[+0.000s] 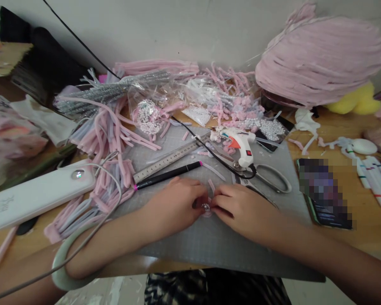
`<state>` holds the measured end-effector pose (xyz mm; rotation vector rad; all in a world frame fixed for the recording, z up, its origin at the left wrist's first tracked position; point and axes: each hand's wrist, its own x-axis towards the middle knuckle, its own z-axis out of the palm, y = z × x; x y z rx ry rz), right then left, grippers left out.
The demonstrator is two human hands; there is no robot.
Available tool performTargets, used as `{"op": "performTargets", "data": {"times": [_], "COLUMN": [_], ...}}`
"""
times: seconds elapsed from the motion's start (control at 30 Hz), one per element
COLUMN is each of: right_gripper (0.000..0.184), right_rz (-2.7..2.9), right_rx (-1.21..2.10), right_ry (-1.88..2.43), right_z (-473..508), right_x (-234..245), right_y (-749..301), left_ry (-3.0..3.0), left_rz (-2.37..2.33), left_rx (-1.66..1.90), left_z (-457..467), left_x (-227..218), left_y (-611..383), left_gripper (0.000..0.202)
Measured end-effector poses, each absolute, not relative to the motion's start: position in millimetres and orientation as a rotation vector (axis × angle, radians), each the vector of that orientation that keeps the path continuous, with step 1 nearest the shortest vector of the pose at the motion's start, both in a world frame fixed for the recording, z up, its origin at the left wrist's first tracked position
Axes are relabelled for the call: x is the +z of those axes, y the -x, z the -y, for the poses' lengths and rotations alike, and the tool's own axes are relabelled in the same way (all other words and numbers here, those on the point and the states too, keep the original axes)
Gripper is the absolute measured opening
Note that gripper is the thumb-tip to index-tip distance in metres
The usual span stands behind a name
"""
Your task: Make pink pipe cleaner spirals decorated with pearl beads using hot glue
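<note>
My left hand (174, 207) and my right hand (241, 209) meet over a grey cutting mat (209, 241). Both pinch a small pink piece with a sparkly round stone (205, 207) in its middle, held low on the mat. My left wrist wears a pale green bangle (62, 271). A black marker pen (168, 174) and a metal ruler (171, 159) lie just beyond my left hand. Scissors (266, 180) and a white glue gun (241, 146) lie just beyond my right hand.
Pink and grey pipe cleaners (104, 140) are heaped at the left and back, with bags of beads (266, 127). A white power bank (38, 192) lies at the left, a phone (325, 192) at the right. A big pink bundle (320, 63) sits back right.
</note>
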<state>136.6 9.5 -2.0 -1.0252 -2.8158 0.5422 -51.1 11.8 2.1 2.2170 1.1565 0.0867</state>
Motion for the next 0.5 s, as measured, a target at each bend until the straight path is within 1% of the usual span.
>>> {"op": "performTargets", "data": {"times": [0.17, 0.5], "right_gripper": [0.016, 0.013], "right_rz": [2.807, 2.758], "right_rx": [0.557, 0.601], "right_ry": [1.058, 1.088], "right_z": [-10.1, -6.8], "right_x": [-1.7, -5.7], "right_y": [-136.1, -139.7], "left_ry": [-2.242, -2.291], "left_rz": [-1.129, -1.062], "left_rx": [0.107, 0.255], "left_z": [-11.1, -11.7], "left_x": [2.4, -3.2], "left_y": [51.3, 59.7], "left_gripper": [0.001, 0.009]}}
